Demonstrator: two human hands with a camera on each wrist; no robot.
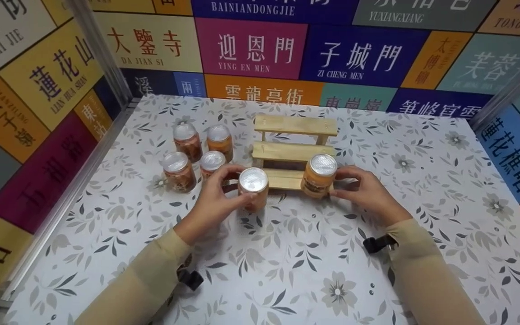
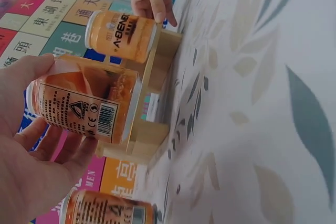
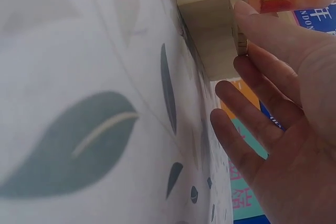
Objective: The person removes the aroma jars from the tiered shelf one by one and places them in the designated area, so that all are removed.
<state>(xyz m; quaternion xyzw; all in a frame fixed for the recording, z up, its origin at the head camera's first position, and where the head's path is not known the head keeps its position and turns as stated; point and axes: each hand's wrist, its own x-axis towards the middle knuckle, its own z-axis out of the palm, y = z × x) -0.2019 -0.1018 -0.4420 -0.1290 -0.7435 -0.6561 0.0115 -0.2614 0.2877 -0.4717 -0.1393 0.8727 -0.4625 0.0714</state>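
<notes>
My left hand [image 1: 215, 196] grips a small orange can [image 1: 253, 192] with a silver lid, held upright in front of the wooden step rack [image 1: 294, 150]. In the left wrist view its label with a barcode [image 2: 106, 118] faces out between thumb and fingers. Another orange can [image 1: 318, 176] stands on the rack's lowest step, at the right end. Beside it is my right hand [image 1: 368, 194], thumb tip right at the step's end. The right wrist view shows that hand's fingers [image 3: 247, 108] spread and loosely bent, with nothing enclosed.
To the left of the rack, several more cans stand grouped on the table: two behind [image 1: 188, 142] [image 1: 219, 142] and two in front, one [image 1: 178, 171] in full sight, the other [image 1: 211, 162] partly behind my left hand. Printed panels [image 1: 251, 49] wall the floral-covered table [image 1: 287, 271].
</notes>
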